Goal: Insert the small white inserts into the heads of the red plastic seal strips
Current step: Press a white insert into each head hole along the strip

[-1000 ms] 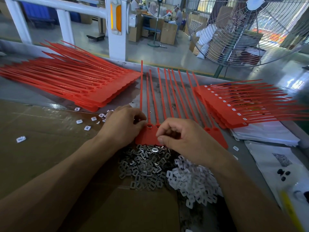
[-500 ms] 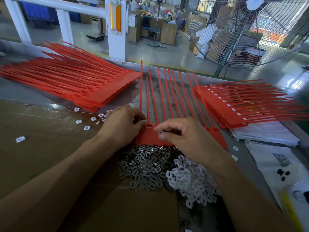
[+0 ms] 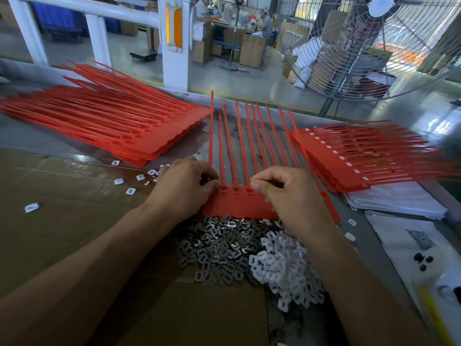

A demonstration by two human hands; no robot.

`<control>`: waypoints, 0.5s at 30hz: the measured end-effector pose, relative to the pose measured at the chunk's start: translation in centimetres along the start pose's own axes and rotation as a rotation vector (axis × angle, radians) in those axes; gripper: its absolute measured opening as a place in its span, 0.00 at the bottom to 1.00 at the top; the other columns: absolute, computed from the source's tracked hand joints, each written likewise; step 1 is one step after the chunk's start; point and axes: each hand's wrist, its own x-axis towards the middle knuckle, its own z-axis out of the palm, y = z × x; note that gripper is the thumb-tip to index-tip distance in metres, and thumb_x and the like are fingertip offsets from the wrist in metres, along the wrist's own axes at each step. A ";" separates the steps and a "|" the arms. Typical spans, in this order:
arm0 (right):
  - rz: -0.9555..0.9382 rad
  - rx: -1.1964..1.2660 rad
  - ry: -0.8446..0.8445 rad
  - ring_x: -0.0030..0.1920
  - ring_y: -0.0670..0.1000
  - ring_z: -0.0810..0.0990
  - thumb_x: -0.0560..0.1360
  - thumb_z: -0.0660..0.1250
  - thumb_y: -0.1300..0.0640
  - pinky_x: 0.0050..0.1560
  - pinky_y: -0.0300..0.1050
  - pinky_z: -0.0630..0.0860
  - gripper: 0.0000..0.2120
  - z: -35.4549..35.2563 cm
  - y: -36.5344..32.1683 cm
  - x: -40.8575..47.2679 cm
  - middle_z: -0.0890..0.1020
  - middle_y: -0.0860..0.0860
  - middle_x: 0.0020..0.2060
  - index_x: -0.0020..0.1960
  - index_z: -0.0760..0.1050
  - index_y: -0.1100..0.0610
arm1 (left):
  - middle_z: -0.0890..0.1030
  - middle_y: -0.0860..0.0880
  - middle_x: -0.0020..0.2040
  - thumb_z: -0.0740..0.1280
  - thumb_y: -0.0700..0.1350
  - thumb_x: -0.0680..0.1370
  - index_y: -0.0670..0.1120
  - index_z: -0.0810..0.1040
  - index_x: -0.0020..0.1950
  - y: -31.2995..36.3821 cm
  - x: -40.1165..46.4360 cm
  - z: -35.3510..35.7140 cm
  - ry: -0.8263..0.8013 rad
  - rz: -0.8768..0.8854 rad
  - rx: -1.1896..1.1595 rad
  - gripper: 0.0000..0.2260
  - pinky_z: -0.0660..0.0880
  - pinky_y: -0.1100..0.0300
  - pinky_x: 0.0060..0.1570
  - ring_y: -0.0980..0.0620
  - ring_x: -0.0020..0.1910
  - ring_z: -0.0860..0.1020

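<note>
Right now we see a joined row of red seal strips [image 3: 239,203] lying in the middle of the bench [image 3: 30,136], heads toward us and tails pointing to the far edge. Our left hand [image 3: 183,188] rests on the row's left end, fingers curled against the first head, thumb and fingertips touching it; we cannot tell whether it truly clamps the strip. Our right hand [image 3: 291,196] sits over the right part of the row, thumb and forefinger pinched together at a head, apparently on a small white insert, though the piece itself is hidden by the fingers. Three heads between the hands show their slots.

Just before the row, toward the near edge, lie a heap of grey metal clips [image 3: 214,248] and, touching it on the right, a heap of white inserts [image 3: 287,273]. Both rest partly on brown cardboard [image 3: 62,221]. A few loose white pieces [image 3: 131,191] are scattered left of the left hand.

Toward the far left corner lies a stack of red strips [image 3: 112,128]; at the right edge another stack [image 3: 356,161], with white pieces showing in its heads, rests partly on white sheets [image 3: 399,201]. A large fan [image 3: 374,46] stands beyond the far edge.
</note>
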 end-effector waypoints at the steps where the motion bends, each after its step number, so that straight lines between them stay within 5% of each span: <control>1: 0.018 -0.005 0.029 0.38 0.35 0.80 0.78 0.74 0.54 0.41 0.29 0.71 0.03 0.0 0.2 0.2 0.83 0.34 0.35 0.46 0.86 0.47 | 0.79 0.54 0.50 0.71 0.54 0.77 0.56 0.83 0.52 0.0 0.0 0.0 -0.001 0.000 0.003 0.06 0.70 0.45 0.63 0.50 0.54 0.76; 8: 0.075 -0.150 0.039 0.45 0.31 0.78 0.77 0.75 0.54 0.39 0.24 0.70 0.03 0.7 0.8 1.3 0.83 0.39 0.39 0.45 0.84 0.48 | 0.78 0.54 0.50 0.70 0.54 0.78 0.57 0.83 0.52 0.1 -0.1 0.0 0.002 0.007 0.017 0.05 0.71 0.44 0.62 0.51 0.54 0.76; 15: 0.071 -0.261 -0.064 0.49 0.41 0.81 0.81 0.70 0.54 0.52 0.43 0.77 0.04 0.8 0.5 1.7 0.85 0.41 0.45 0.49 0.84 0.49 | 0.79 0.54 0.50 0.70 0.54 0.78 0.57 0.83 0.52 0.1 -0.1 0.0 0.002 0.010 0.010 0.05 0.71 0.45 0.62 0.51 0.53 0.76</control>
